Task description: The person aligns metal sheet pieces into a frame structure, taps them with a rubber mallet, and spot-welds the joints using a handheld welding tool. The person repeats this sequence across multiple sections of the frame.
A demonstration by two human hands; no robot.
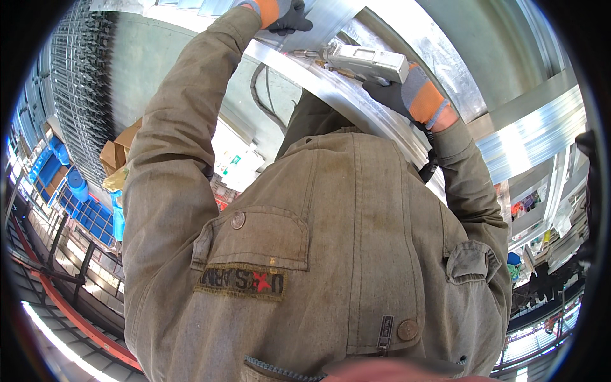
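Note:
My right hand (410, 95), in a grey and orange work glove with a dark palm, is closed round a pale grey power drill (368, 61). Its narrow front end points left, over a long metal profile (337, 89). My left hand (285, 15), gloved the same way, lies at the top edge of the view on a broad shiny metal sheet (331, 22). The fingers that show are apart, and I see nothing held in them. Part of this hand is cut off by the frame.
More metal profiles (439, 54) lie at the right, beside a ribbed shiny panel (534, 137). Dense rows of metal parts (79, 89) stand at the left, near a cardboard box (118, 149) and a blue container (77, 184). A dark cable (259, 95) hangs below the bench.

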